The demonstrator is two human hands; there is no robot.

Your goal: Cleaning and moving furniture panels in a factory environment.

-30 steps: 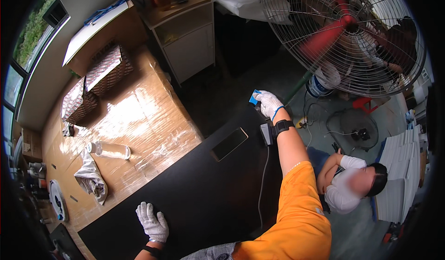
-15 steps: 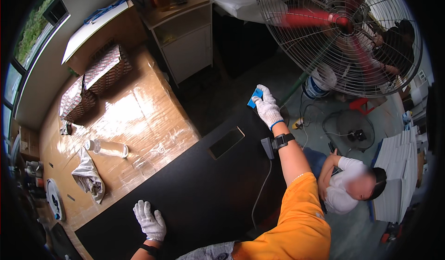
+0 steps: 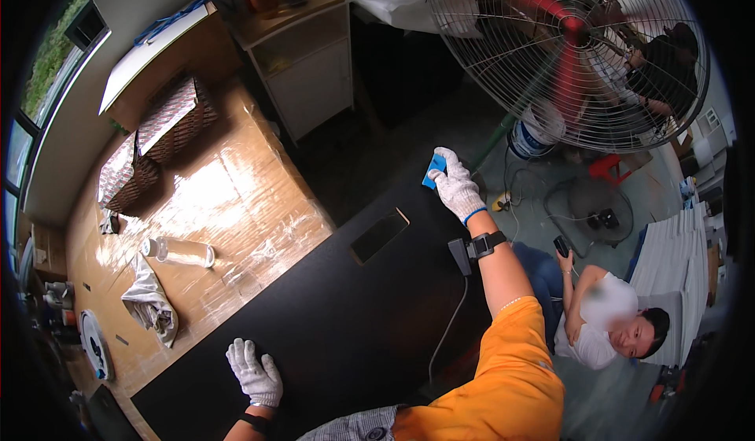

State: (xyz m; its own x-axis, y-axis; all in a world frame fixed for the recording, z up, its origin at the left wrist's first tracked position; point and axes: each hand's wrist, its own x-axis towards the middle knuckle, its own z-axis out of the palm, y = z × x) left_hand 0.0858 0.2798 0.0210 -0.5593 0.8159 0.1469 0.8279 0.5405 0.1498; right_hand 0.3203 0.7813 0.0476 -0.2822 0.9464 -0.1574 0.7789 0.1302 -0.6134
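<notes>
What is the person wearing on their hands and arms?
Both hands wear white knitted gloves: the left hand and the right hand, whose glove has a blue cuff edge. Each wrist has a black strap; the right one carries a small black box with a thin cable trailing from it. The right arm has a short orange sleeve, the left a grey checked sleeve.

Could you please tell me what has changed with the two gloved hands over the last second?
The right hand, holding a small blue piece, first reached a little farther out past the far edge of the black panel, then settled near that edge again, its grip unchanged. The left hand stayed flat on the panel. The phone and clear bottle did not move.
</notes>
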